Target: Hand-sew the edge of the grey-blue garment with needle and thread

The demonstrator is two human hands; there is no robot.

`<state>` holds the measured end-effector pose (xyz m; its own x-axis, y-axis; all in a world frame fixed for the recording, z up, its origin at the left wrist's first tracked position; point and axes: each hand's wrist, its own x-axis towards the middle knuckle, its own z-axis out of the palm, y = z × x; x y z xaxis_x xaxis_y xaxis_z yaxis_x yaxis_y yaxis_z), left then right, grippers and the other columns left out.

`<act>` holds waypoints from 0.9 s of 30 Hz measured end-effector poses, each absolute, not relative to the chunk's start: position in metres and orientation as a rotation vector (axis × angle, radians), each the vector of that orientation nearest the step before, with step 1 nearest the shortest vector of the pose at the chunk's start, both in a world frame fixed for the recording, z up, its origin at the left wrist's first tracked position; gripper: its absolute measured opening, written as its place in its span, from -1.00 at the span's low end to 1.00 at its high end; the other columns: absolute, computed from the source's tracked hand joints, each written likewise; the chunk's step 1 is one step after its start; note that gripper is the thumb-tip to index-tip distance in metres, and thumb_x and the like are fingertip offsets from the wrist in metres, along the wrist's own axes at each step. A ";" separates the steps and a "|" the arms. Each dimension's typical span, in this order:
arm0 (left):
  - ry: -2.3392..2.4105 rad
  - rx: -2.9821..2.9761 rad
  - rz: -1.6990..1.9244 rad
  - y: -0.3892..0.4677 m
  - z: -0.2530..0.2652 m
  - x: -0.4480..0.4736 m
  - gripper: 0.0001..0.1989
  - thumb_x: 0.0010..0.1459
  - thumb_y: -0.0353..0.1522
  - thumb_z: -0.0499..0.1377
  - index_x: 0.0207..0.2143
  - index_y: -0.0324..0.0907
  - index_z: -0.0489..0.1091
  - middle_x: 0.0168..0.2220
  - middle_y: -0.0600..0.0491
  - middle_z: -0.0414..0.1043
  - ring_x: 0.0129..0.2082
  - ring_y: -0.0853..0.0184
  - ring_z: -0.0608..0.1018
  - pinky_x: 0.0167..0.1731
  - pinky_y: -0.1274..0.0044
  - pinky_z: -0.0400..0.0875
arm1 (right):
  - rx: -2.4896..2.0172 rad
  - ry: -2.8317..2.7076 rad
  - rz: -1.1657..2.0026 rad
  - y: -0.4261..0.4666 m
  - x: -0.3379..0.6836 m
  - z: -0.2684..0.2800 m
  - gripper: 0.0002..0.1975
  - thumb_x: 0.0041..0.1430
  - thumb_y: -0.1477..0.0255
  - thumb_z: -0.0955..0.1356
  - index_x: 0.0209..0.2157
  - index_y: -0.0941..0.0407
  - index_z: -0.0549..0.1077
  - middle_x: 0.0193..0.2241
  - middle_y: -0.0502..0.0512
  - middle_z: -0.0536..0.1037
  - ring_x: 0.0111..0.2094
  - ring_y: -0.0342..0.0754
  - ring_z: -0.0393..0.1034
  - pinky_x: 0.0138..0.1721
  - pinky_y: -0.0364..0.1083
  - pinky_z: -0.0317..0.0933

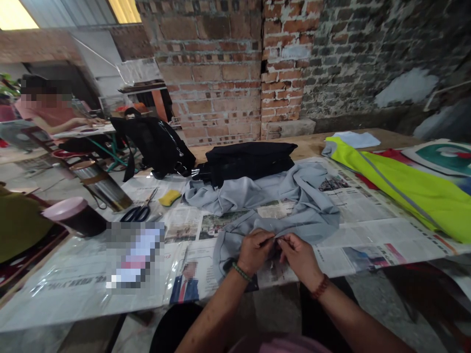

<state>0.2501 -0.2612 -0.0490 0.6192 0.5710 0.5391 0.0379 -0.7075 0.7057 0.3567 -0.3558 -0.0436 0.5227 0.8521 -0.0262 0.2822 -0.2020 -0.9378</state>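
Grey garment point(312, 208): soft, matte woven cloth, rumpled in a loose loop of folds; lies at the near middle of the table, its close end gathered at the table edge under both hands.

Left hand point(254, 251): fingers curled, thumb and forefinger pinching the garment; green bead bracelet point(242, 272) at the wrist.

Right hand point(300, 260): just beside the left, thumb and forefinger likewise pinched on the cloth; reddish-brown bead bracelet point(320, 287). The exact bit gripped is too small to make out.

Table point(390, 136): bare wood along the far side; elsewhere newspaper point(371, 220) under glossy, creased clear film.

Dark folded cloth point(253, 159): flat-topped stack, behind the grey garment.

High-visibility garment point(397, 184): fluorescent yellow, grey stripe, laid lengthwise at right; iron point(437, 156), green and white, beyond it.

Sponge point(170, 197): yellow, porous block. Scissors point(137, 212): dark looped handles, metal blades; near the sponge.

Containers: steel flask point(99, 181), polished cylinder, brown band, tilted in view; dark cup point(83, 223), smooth-sided, with pink lid point(68, 208); black bag point(158, 144), fabric, zipped, with strap and metal rings. Contents hidden in all three.

Wall point(221, 73): rough brick, uneven mortar.
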 end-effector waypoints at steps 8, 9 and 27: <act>0.471 2.141 1.040 -0.262 -0.049 0.250 -0.78 -0.06 -0.59 0.06 -0.42 -0.23 0.46 -0.47 0.03 0.44 -0.42 0.41 0.48 -0.39 0.60 0.39 | -1.785 -1.191 0.099 -0.377 0.403 0.004 -0.72 0.10 0.25 0.23 -0.46 0.14 0.43 -0.53 0.08 0.43 -0.45 -0.08 0.31 -0.35 -0.14 0.17; 0.468 2.139 1.040 -0.262 -0.049 0.251 -0.80 -0.06 -0.58 0.07 -0.42 -0.22 0.46 -0.47 0.03 0.45 -0.42 0.40 0.48 -0.39 0.60 0.39 | -1.769 -1.225 0.011 -0.372 0.410 0.010 -0.73 0.10 0.27 0.23 -0.44 0.14 0.44 -0.46 0.10 0.45 -0.37 -0.06 0.32 -0.28 -0.13 0.16; 0.426 2.135 1.077 -0.261 -0.050 0.251 -0.76 -0.07 -0.60 0.09 -0.38 -0.21 0.47 -0.45 0.04 0.45 -0.44 0.43 0.48 -0.39 0.60 0.40 | -1.636 -1.235 1.207 -0.315 0.409 0.004 -0.83 -0.18 0.39 0.34 -0.50 0.20 0.48 -0.69 -0.09 0.32 -0.63 -0.25 0.08 -0.59 -0.23 -0.06</act>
<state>0.2513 -0.2612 -0.0498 0.6006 0.5604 0.5703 -0.0194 -0.7028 0.7111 0.4089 -0.3150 0.0039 0.0922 0.9657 -0.2426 0.2645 -0.2586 -0.9291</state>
